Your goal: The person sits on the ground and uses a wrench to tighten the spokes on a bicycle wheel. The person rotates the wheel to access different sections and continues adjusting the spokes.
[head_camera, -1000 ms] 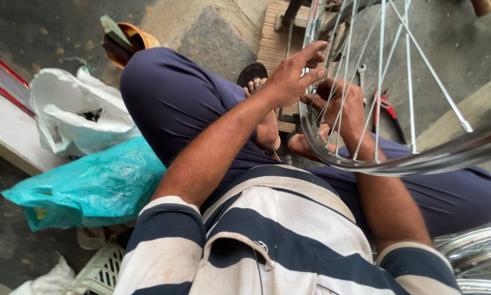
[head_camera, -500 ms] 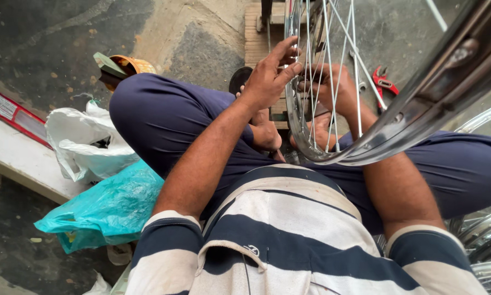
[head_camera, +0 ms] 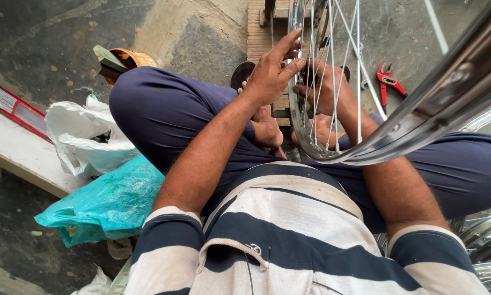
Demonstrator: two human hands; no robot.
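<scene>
White plastic bag and teal plastic bag far left of the left hand, its fingers spread against the chrome wheel rim, right hand behind spokes, grip unclear, red pliers beyond.

Spoked wheel rim stands over the seated person's lap, centre right. Left hand lies on the rim's left edge; right hand sits behind the spokes. Pliers lie on the floor far right. Two plastic bags rest left, beside the knee; a wooden pallet lies far centre.
</scene>
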